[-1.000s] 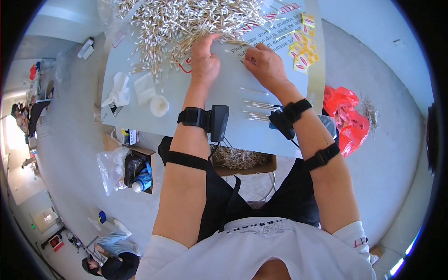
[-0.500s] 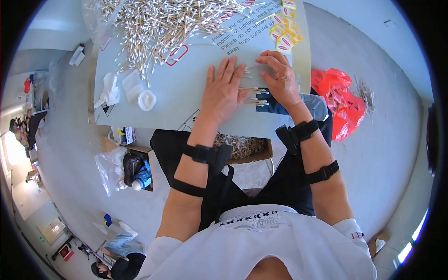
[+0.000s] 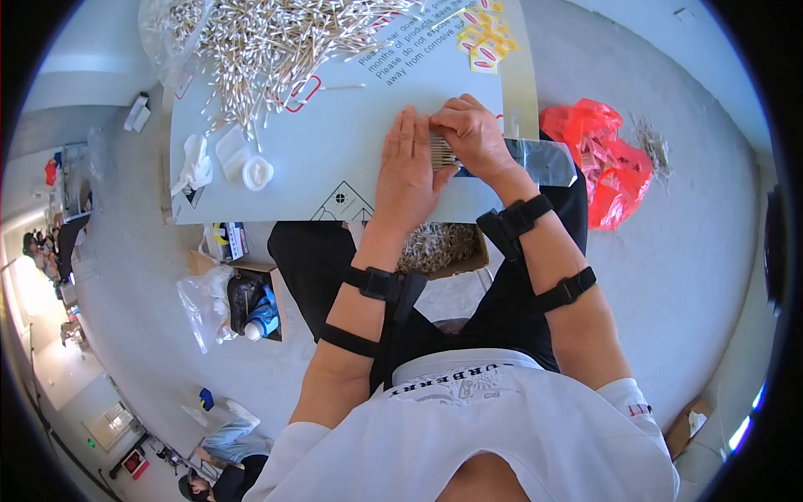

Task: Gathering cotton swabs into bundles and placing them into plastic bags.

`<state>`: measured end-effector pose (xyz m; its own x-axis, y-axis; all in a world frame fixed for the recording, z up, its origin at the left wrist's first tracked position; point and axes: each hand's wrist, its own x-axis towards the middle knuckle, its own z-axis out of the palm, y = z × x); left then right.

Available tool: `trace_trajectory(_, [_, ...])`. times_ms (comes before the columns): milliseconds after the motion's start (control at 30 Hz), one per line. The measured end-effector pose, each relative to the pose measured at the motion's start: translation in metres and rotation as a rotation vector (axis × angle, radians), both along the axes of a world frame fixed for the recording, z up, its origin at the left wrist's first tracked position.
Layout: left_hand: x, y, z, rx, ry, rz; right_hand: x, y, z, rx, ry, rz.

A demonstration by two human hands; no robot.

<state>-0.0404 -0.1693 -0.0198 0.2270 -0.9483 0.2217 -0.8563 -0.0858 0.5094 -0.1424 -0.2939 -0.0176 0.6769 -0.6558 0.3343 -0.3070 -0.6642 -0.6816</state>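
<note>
A row of cotton swabs [image 3: 442,153] lies side by side on the table between my two hands. My left hand [image 3: 409,167] rests flat along their left side, fingers stretched out and thumb angled toward the near swabs. Bent and drawn together, the fingers of my right hand [image 3: 473,136] pinch at the far end of the row; the fingertips are partly hidden. From under the right wrist a clear and dark plastic bag [image 3: 544,161] sticks out past the table's right edge. A large heap of loose cotton swabs [image 3: 276,50] covers the far left.
Yellow-and-white packets [image 3: 485,38] lie at the far right. On the left stand a small round white container [image 3: 258,173] and crumpled white material [image 3: 195,163]. Below the table is a box of swabs [image 3: 439,248]; a red plastic bag [image 3: 615,171] sits on the floor at right.
My right hand has moved left and closed its fingers at the far end of the swabs. My left hand has shifted slightly, and the swabs now form a tighter row.
</note>
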Motion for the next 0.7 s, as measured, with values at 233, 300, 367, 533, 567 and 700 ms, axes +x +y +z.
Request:
trace_trajectory(233, [0.008,0.002,-0.003,-0.378,0.764,0.224,-0.021,0.033,-0.001,0.372,-0.415,-0.269])
trace_trajectory(300, [-0.004,-0.006,-0.004,-0.414,0.76,0.218,-0.014,0.049,-0.009,0.467,-0.58,-0.344])
trace_trajectory(367, [-0.009,-0.015,-0.007,-0.422,0.853,0.229,-0.006,0.055,-0.009,0.507,-0.607,-0.332])
trace_trajectory(533, [-0.021,-0.019,-0.004,-0.424,0.912,0.197,-0.006,0.051,-0.009,0.671,-0.701,-0.31])
trace_trajectory(567, [-0.017,-0.019,-0.006,-0.479,1.028,0.174,-0.008,0.049,-0.008,0.749,-0.758,-0.317])
trace_trajectory(700, [0.006,-0.01,0.0,-0.17,0.2,-0.019,-0.031,0.038,-0.008,0.804,-0.851,-0.349])
